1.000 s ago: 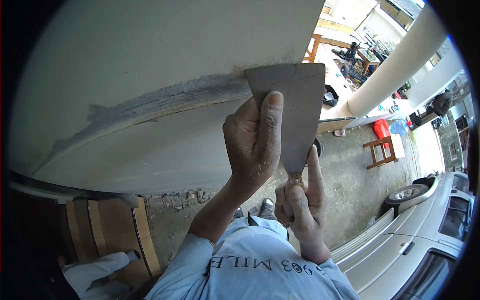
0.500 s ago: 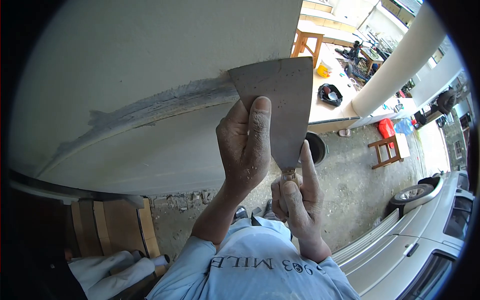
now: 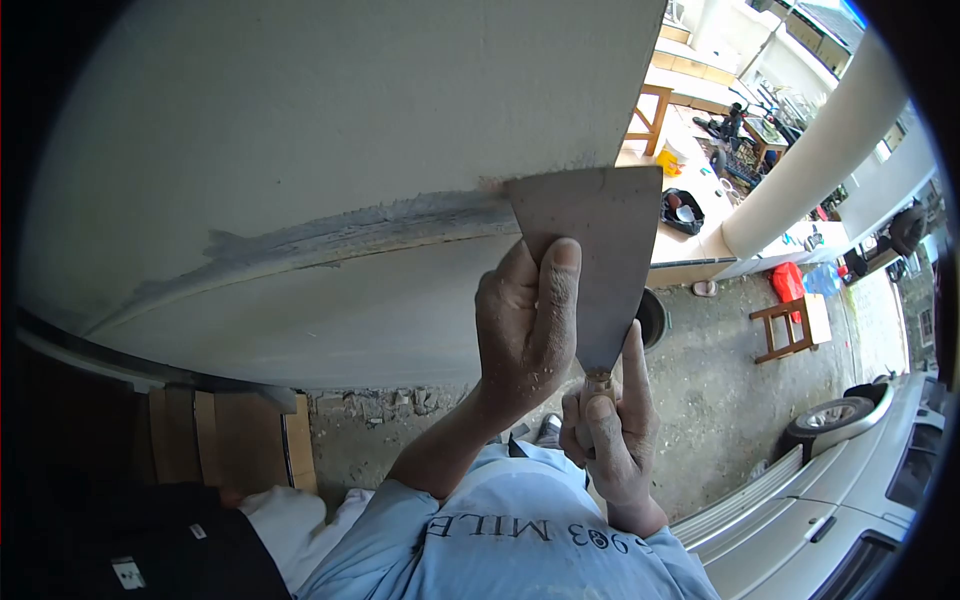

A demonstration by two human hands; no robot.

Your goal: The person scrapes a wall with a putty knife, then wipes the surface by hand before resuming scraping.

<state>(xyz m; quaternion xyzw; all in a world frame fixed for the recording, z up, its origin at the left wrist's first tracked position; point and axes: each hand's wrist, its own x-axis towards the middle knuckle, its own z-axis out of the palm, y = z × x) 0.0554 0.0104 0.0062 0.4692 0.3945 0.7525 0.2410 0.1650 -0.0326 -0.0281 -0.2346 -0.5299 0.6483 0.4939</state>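
We hold a scraper [image 3: 612, 255] upright in front of the wall [image 3: 350, 110], with both hands on it. Our left hand [image 3: 525, 335] has its grip clamped on the blade [image 3: 620, 220]: the thumb [image 3: 561, 290] lies flat on the near face, pointing up, and the fingers go behind the left edge. Our right hand [image 3: 620, 445] has its grip closed around the handle, just below the blade, with the thumb [image 3: 604, 425] over the front and the forefinger [image 3: 636, 370] stretched up along the right edge. Pale dust covers our fingers. The wide end of the blade is up, by the right end of a rough grey strip [image 3: 380, 220] that curves down the wall to the left; from this angle it seems to meet the wall, though we can't be sure. Below us are our light blue shirt [image 3: 500, 550] and one shoe [image 3: 549, 430] on the concrete floor [image 3: 700, 420]. Just right of the blade, partly hidden by it, is a dark bucket [image 3: 655, 320]. Past it, a tiled ledge [image 3: 690, 272] carries a black bag [image 3: 683, 212] and a yellow tub [image 3: 671, 160], near a white column [image 3: 815, 150]. A wooden stool [image 3: 815, 318] stands on the floor beside a red bag [image 3: 787, 283] and a blue bottle [image 3: 823, 279]. A silver car [image 3: 820, 500] fills the lower right. At lower left, a person [image 3: 150, 530] in a black top and pale trousers is near brown steps [image 3: 240, 440].
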